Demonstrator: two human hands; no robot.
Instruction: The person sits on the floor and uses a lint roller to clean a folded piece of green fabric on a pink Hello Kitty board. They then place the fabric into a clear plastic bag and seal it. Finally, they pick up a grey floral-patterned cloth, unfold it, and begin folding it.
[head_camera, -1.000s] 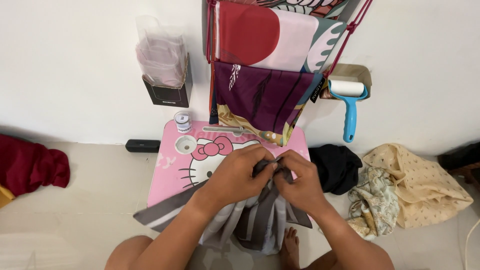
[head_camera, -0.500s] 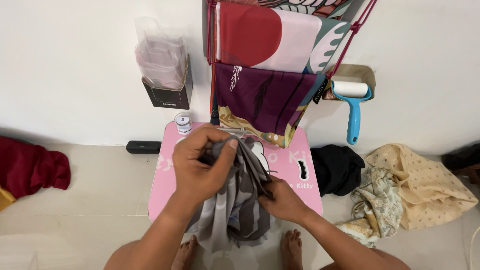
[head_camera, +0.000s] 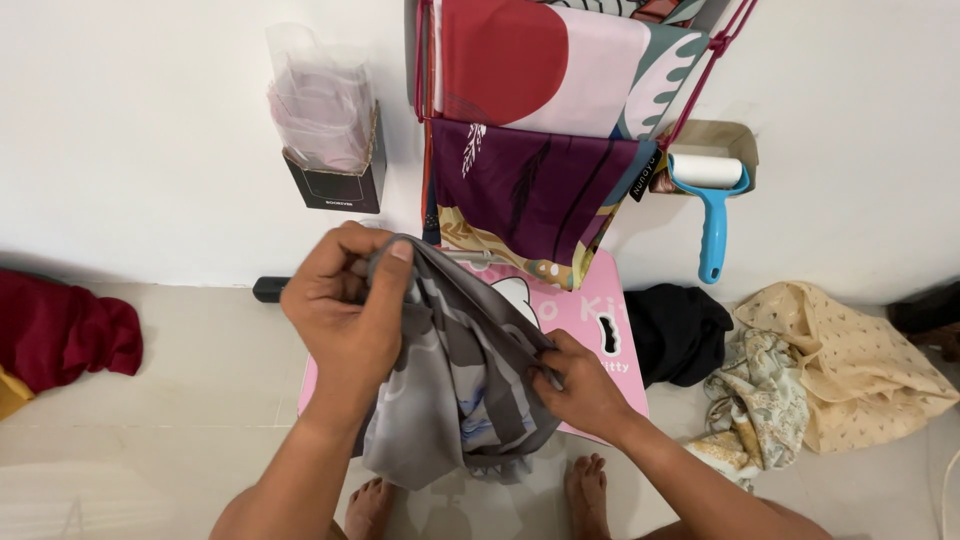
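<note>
Hands (head_camera: 350, 310) on grey cloth (head_camera: 465, 385)

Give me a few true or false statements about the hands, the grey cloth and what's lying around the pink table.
1. Both hands grip the grey cloth. True: left hand at its top, right hand at its side.
2. The lint roller has a red handle. False: it is blue.
3. A dark red cloth lies on the floor at the left. True.
4. The grey cloth lies flat on the pink table. False: it is lifted and bunched.
</note>
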